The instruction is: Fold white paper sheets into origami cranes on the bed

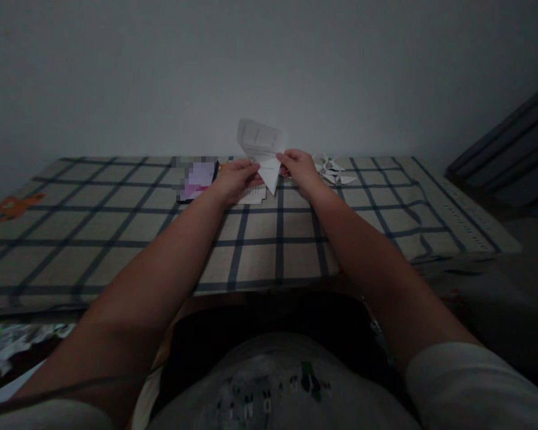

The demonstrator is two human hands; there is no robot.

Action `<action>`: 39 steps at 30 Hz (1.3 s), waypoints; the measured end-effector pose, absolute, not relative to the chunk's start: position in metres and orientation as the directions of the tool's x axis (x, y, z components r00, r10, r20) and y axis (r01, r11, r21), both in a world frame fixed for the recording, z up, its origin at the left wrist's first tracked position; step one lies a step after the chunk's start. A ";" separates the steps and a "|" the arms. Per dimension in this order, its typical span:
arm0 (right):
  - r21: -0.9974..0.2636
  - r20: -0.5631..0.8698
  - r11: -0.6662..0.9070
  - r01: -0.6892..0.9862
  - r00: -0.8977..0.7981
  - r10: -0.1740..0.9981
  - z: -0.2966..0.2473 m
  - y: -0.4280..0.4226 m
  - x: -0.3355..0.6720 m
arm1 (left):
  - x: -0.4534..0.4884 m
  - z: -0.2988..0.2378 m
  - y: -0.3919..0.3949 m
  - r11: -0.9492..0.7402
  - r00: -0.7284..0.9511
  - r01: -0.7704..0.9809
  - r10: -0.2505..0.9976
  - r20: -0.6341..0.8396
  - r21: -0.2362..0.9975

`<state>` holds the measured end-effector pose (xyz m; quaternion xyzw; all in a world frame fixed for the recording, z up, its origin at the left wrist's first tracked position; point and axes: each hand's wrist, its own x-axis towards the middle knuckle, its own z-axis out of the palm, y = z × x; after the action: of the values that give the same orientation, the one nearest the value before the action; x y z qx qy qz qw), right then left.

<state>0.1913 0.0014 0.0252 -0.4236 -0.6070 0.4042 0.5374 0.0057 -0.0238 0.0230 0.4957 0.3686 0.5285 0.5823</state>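
Observation:
A folded white sheet of paper [263,149] stands up above the checked cloth, pointed end down. My left hand [235,178] pinches its lower left edge, fingers closed. My right hand [298,166] pinches its right edge, fingers closed too. Both arms stretch forward from my lap. Under the hands another white paper [252,195] lies flat on the cloth.
The surface is covered by a beige cloth with dark blue checks [116,227]. A phone with a lit pinkish screen [198,181] lies left of my hands. Small folded white paper figures [334,170] sit to the right. An orange shape [13,206] lies far left. A plain wall stands behind.

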 end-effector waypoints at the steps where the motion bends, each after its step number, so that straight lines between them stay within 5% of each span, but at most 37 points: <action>1: -0.946 0.309 0.314 0.079 -0.065 0.949 0.025 0.002 0.191 | 0.006 0.023 -0.023 -0.058 0.162 -0.240 0.982 0.098 0.969; 25: -0.940 0.332 0.334 0.075 -0.036 0.943 0.033 -0.008 0.191 | 0.007 0.027 -0.031 0.110 0.312 -0.162 0.949 -0.055 0.981; 39: -0.951 0.299 0.307 0.029 -0.159 0.941 0.025 -0.003 0.193 | 0.006 0.030 -0.027 0.030 0.181 -0.173 0.983 0.002 0.985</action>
<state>0.1927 -0.0033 0.0254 -0.3903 -0.6210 0.4404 0.5177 0.0060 -0.0272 0.0303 0.4940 0.4104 0.4910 0.5886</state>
